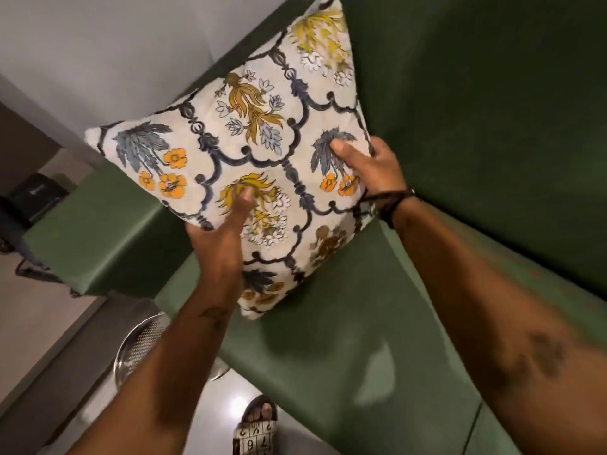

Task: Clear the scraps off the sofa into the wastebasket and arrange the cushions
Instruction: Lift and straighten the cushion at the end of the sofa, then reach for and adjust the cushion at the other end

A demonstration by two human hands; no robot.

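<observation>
A square cream cushion [256, 152] printed with blue, yellow and orange flowers is held up over the left end of the green sofa [345, 339]. Its lower corner hangs close to the seat, whether touching I cannot tell. My left hand [223, 238] grips its lower left edge, thumb on the front. On its right edge is my right hand [371, 169], thumb pressed into the fabric. A round metal mesh wastebasket [138, 346] stands on the floor at the sofa's front left, partly behind my left forearm. No scraps show on the visible seat.
The sofa's green armrest [92, 231] is left of the cushion and its backrest [476, 110] rises on the right. A dark object [36, 195] sits on the floor at far left. My sandalled foot [259, 412] stands on the glossy floor by the sofa front.
</observation>
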